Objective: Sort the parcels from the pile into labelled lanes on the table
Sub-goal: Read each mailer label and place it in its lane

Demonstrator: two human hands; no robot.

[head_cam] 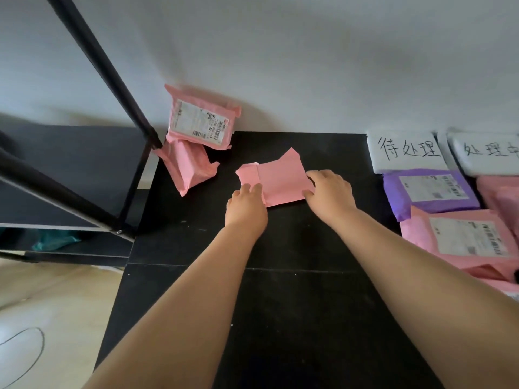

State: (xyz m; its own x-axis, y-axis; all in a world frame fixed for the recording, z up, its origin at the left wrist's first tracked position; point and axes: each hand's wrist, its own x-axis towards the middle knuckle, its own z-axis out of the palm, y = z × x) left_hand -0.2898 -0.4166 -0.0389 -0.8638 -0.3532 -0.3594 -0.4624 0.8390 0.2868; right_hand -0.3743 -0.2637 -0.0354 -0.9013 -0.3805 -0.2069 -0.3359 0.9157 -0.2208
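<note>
Pink parcel (280, 181) mid black table (295, 248), right of pile (196, 127), pinched at near-left edge by left hand (247, 204) & at right edge by right hand (330, 192). Likely risks: slipping out of shallow edge grips, given floppy wrap; mis-sort vs lane labels (407, 150) at right, w/ no shipping label showing on top.

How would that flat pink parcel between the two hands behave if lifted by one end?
The pink parcel would probably sag: it looks like a thin soft bag with loose flaps. Lying flat on the table, it should not roll or tip. Likely light, as the left hand and the right hand hold only its edges.
</note>
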